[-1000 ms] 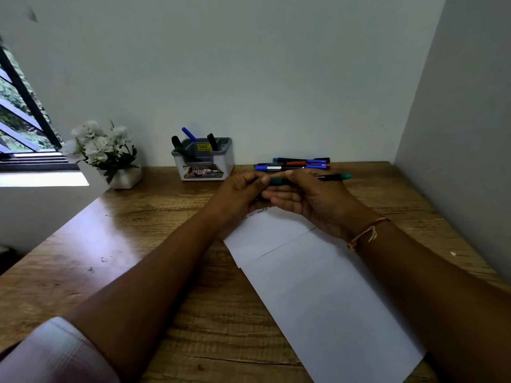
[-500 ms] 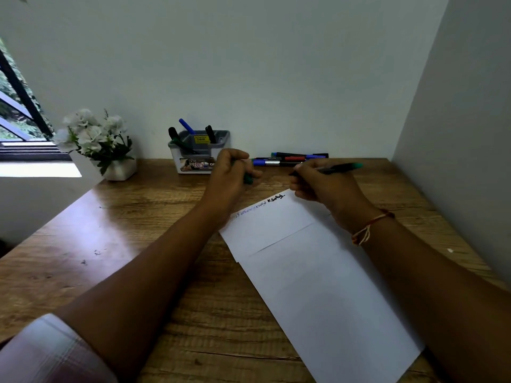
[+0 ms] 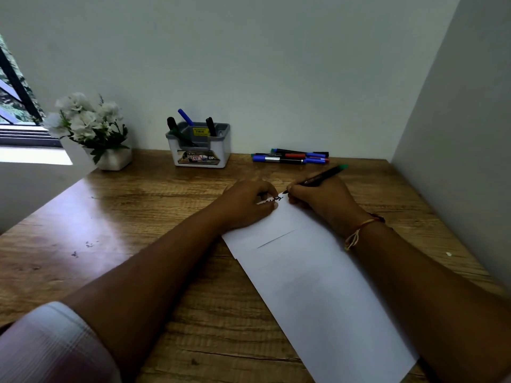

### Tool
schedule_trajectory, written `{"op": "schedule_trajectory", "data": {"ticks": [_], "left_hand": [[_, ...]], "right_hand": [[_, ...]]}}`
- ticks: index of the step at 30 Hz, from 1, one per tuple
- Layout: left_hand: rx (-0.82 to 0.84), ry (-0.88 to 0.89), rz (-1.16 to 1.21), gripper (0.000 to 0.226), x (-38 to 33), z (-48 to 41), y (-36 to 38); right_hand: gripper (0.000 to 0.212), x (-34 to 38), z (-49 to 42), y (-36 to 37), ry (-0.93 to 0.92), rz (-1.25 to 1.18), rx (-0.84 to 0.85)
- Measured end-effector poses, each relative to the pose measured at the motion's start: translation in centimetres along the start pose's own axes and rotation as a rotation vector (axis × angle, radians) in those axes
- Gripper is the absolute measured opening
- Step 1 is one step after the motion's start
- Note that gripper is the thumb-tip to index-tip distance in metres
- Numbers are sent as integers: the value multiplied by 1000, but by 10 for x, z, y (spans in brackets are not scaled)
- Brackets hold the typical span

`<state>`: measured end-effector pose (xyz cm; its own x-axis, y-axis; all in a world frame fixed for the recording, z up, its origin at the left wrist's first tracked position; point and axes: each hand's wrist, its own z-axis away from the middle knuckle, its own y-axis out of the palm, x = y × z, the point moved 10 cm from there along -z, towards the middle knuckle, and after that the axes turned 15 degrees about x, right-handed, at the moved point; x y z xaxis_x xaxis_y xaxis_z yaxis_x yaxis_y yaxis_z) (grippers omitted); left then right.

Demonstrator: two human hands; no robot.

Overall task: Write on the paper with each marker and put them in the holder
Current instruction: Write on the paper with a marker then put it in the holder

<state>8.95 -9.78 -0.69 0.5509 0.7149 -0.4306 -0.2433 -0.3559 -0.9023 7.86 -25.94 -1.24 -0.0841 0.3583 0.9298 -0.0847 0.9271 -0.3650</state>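
Fingers [image 3: 262, 187] of the left hand [image 3: 246, 205] curl inward and rest on the far left corner of the paper [image 3: 318, 286], right beside a short black scribble [image 3: 273, 199] (whether they enclose anything, I cannot tell). To its right, the right hand [image 3: 323, 200] grips the marker [image 3: 320, 176] in a writing pinch, its tip touching the paper's far edge just past the scribble.

On the wooden table [image 3: 138, 217], a white pot of white flowers [image 3: 110, 158] stands at the left by the wall. Right of it, the grey and white holder [image 3: 203, 150] contains three markers: a black one [image 3: 171, 124], a blue one [image 3: 185, 117] and another black one [image 3: 210, 125], all leaning. Further right, a bunch of loose markers [image 3: 290, 157] lies flat against the wall.

The held marker slants, with its long axis running from the tip low on the left to the green end high on the right, away from the person.
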Motion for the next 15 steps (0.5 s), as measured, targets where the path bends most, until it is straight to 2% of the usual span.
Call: {"op": "schedule_trajectory", "data": {"ticks": [4, 15], "left_hand": [[9, -2, 4, 26, 3, -1, 2], [5, -10, -1, 29, 4, 0, 4]], "right_hand": [[16, -1, 0, -2, 45, 83, -24], [10, -4, -4, -2, 70, 118, -39]]}}
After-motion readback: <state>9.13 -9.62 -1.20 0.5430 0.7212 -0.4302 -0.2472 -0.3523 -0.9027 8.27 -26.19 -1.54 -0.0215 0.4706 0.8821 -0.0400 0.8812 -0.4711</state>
